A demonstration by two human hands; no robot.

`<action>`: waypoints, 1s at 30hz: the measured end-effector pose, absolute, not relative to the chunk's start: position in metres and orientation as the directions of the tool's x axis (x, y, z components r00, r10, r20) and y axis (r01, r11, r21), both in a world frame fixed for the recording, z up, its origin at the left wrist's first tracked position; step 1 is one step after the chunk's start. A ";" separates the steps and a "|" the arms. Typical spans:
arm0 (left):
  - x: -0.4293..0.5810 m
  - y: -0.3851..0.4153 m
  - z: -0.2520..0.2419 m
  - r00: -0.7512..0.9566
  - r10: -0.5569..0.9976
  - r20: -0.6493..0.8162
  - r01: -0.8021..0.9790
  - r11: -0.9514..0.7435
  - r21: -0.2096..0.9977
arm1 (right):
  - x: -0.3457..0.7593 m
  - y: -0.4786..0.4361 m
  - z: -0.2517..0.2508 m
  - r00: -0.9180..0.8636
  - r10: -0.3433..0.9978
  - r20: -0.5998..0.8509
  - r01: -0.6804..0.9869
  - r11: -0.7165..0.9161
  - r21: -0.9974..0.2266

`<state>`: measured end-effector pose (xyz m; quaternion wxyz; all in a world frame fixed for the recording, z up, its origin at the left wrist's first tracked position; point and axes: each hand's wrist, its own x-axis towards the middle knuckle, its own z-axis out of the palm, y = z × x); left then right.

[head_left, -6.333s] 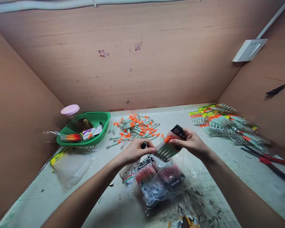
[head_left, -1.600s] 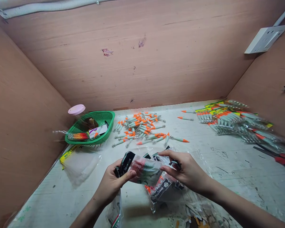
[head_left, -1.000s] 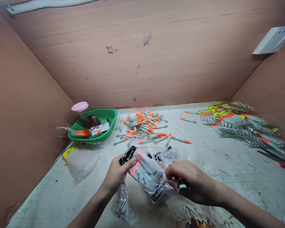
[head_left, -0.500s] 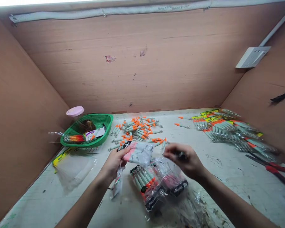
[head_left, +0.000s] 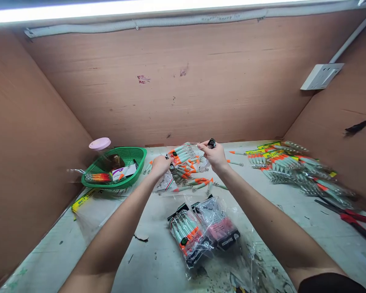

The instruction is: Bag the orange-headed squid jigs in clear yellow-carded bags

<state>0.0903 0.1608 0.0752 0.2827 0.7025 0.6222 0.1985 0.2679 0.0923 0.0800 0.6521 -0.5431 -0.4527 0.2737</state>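
Note:
My left hand (head_left: 162,166), its fingers closed, grips a clear packet of pale lures (head_left: 183,154) with orange tips, held over the far side of the table. Crumpled white plastic (head_left: 166,183) hangs below that hand. Close by to the right, my right hand (head_left: 216,154) is raised, fingers closed around a small black piece (head_left: 211,143), perhaps a torn strip of packaging. Under both hands spreads a heap of loose orange-and-pale lures with hooks (head_left: 195,181). Nearer me lie two lure packets with black labels, one showing pale lures (head_left: 184,230), the other with pink (head_left: 219,228).
A green basket (head_left: 126,183) with a pink-lidded jar (head_left: 100,143) stands at the left. Empty clear bags with a yellow header (head_left: 82,201) lie before it. On the right are packed lures (head_left: 286,162) and red-handled pliers (head_left: 355,217). A black scrap (head_left: 141,238) lies near my left forearm.
Both hands have moved away from me, from above the labelled packets to over the loose heap. The packet in my left hand now shows its lures. A black scrap now lies on the table.

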 end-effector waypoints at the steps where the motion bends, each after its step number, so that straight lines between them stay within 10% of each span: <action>1: 0.096 0.167 0.076 0.123 0.989 -0.083 0.788 -0.047 0.614 | 0.261 0.092 0.079 0.415 0.854 0.313 0.169 0.266 -0.949; 11: 0.095 0.200 0.104 0.021 0.996 0.081 0.802 -0.065 0.593 | 0.284 0.091 0.076 0.403 0.867 0.294 0.562 0.020 -0.827; 19: 0.054 0.179 0.120 0.202 0.873 0.444 0.630 -0.463 0.623 | 0.255 -0.017 0.062 -0.245 0.968 0.045 0.779 0.224 -0.585; 25: 0.050 0.092 0.081 0.763 0.631 0.139 0.472 -0.692 0.546 | 0.261 -0.072 0.041 -0.241 0.959 -0.147 0.895 0.161 -0.415; 30: 0.081 0.044 0.043 0.841 0.533 -0.092 0.510 -0.725 0.462 | 0.255 -0.073 0.035 -0.193 0.963 -0.188 0.922 0.112 -0.371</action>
